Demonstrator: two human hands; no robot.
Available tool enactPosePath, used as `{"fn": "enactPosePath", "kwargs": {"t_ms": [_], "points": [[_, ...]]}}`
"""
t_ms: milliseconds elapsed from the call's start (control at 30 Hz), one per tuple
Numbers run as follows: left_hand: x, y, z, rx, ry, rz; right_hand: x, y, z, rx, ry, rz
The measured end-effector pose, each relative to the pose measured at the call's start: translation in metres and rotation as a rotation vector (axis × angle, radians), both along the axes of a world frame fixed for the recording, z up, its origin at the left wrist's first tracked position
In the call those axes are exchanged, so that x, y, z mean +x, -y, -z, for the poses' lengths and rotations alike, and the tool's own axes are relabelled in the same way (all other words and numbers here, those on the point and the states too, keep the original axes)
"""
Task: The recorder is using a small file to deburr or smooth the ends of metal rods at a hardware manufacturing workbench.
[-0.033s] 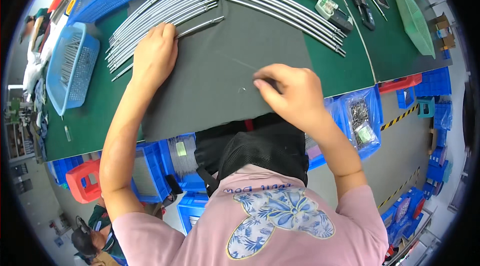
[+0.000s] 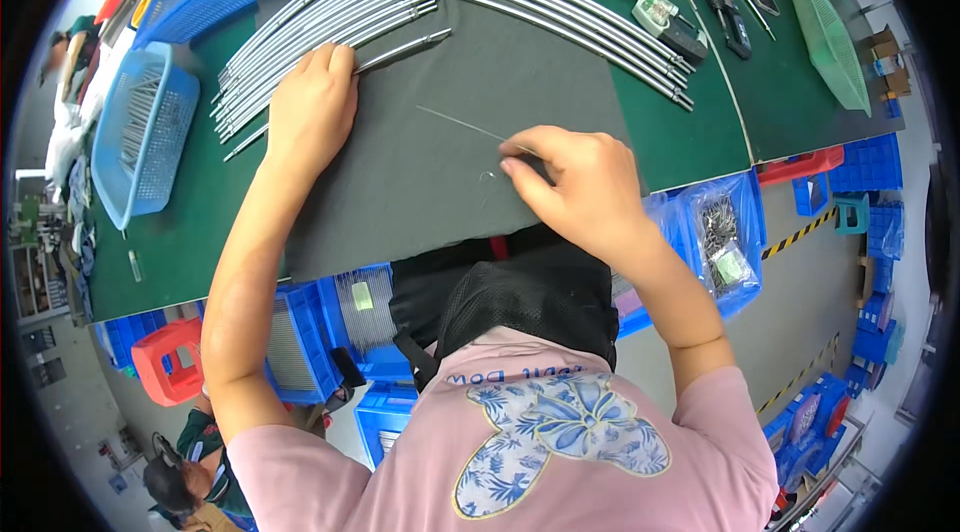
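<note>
My left hand [image 2: 312,110] is closed over a slim silver metal rod [image 2: 408,49] lying on a dark grey mat [image 2: 420,197]; the rod's two ends stick out on either side of the hand. Over the mat's right half, my right hand [image 2: 590,187] pinches the end of a thin, straight wire-like piece [image 2: 455,120] between thumb and fingertips. Its free end points toward the far left, short of the held rod. A tiny pale curl [image 2: 487,176] lies on the mat beside the right thumb. Similar rods [image 2: 335,24] lie in a row beyond my left hand.
More rods [image 2: 565,24] lie at the far right, beside a micrometer-like gauge [image 2: 655,12]. Blue baskets [image 2: 165,167] stand on the left, a green basket [image 2: 830,47] at far right. Below the table edge are blue bins [image 2: 300,357] and a red stool [image 2: 165,362]. Another person sits lower left.
My right hand has shifted slightly left with the thin wire-like piece, which shows more sharply. The left hand and its rod have moved a touch to the right.
</note>
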State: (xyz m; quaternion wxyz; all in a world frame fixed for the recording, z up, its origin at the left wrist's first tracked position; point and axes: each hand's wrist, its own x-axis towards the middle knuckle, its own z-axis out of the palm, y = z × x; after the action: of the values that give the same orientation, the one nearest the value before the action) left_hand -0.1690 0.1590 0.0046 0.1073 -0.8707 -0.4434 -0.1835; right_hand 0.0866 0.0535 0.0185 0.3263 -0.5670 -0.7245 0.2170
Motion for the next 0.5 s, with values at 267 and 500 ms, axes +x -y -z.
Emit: {"fn": "enactPosePath", "kwargs": {"t_ms": [267, 500], "points": [[0.001, 0.004, 0.015, 0.091, -0.06, -0.075, -0.016, 0.002, 0.011, -0.041, 0.121, -0.087], [0.0, 0.002, 0.017, 0.091, -0.061, -0.1, -0.008, 0.001, -0.004, -0.198, 0.027, -0.081]]}}
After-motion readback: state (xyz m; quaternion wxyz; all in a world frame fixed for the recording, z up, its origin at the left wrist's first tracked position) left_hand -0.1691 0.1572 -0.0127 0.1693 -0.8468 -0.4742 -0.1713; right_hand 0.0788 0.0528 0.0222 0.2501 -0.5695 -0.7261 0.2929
